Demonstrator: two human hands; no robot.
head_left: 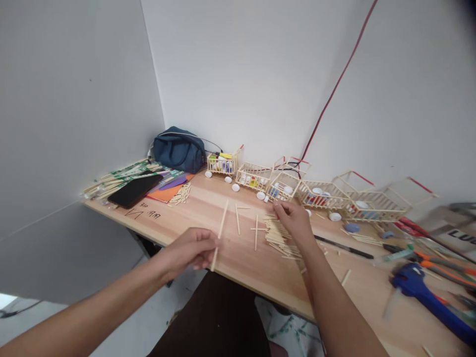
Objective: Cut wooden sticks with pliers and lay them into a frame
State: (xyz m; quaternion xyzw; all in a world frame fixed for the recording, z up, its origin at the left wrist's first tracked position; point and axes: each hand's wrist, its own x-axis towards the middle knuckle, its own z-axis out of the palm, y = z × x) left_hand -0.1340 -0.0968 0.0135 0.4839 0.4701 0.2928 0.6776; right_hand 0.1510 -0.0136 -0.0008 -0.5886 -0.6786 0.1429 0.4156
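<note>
1. One pale stick point(222, 221) is pinched in our left hand point(197, 245), slanting above the near edge of the table point(238, 260).
2. Our right hand point(296, 220) has its fingertips drawn together near the stick pile point(277, 235); we cannot tell whether it grips anything.
3. Just left of the pile, we see two crossed sticks point(256, 229).
4. Farther back, model carts point(327, 202) stand along the wall point(256, 74).
</note>
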